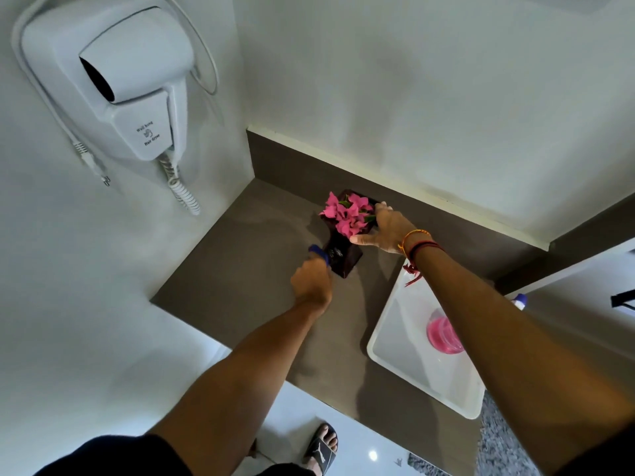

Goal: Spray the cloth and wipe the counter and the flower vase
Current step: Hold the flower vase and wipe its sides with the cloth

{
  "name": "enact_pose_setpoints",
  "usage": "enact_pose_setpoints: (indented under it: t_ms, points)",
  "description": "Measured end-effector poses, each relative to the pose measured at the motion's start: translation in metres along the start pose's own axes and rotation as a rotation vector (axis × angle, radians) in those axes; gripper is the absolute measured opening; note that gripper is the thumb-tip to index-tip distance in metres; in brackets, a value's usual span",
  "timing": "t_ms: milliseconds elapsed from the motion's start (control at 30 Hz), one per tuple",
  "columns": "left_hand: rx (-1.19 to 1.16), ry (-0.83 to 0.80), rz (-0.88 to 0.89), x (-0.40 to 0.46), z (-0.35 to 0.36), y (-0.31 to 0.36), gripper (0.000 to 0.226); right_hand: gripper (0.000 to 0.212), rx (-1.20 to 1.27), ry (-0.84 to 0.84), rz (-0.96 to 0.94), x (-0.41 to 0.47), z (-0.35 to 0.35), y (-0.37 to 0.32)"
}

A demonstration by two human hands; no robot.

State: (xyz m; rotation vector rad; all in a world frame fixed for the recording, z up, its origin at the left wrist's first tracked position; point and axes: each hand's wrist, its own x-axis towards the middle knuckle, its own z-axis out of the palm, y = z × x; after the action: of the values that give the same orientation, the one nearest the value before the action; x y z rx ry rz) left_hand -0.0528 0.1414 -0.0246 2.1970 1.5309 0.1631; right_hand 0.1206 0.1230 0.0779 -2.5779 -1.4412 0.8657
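A dark, glossy flower vase [343, 259] with pink flowers [347, 214] stands on the grey-brown counter [240, 269] near the back wall. My right hand [381, 230] grips the vase's top rim beside the flowers. My left hand [312, 278] is closed on a blue cloth [318, 252] and presses it against the vase's lower left side. A spray bottle with pink liquid [443, 333] stands in the white sink, partly hidden behind my right forearm; its blue and white top [519, 300] peeks out on the other side.
A white rectangular sink [412, 365] sits on the counter at the right. A white wall-hung hair dryer [130, 87] with a coiled cord hangs on the left wall. My sandalled foot [323, 448] shows on the white floor below the counter edge.
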Motion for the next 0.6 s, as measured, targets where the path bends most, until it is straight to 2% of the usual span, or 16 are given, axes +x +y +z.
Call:
enact_pose_setpoints:
  t_ms: [67, 133, 300, 467, 533, 600]
  points:
    - [-0.132, 0.013, -0.047, 0.006, 0.002, 0.013, 0.029, 0.105, 0.002, -0.001, 0.003, 0.001, 0.0, 0.0]
    - [-0.165, -0.052, -0.004, 0.008, 0.009, 0.028, 0.029, 0.105, 0.008, 0.004, 0.002, 0.002, 0.0, 0.001]
    - [0.038, -0.068, 0.172, -0.006, 0.041, 0.039, 0.047, 0.106, -0.007, -0.004, -0.004, 0.004, 0.0, 0.001]
    - [0.358, -0.178, 0.566, -0.02, 0.061, 0.02, 0.035, 0.107, -0.029, -0.013, 0.002, 0.004, 0.001, 0.004]
    - [0.415, -0.2, 0.528, -0.018, 0.047, 0.009, 0.026, 0.108, -0.034, -0.011, -0.001, 0.004, 0.002, 0.004]
    - [0.33, -0.164, 0.347, -0.008, 0.03, 0.0, 0.017, 0.109, -0.042, -0.008, -0.006, 0.004, 0.003, 0.005]
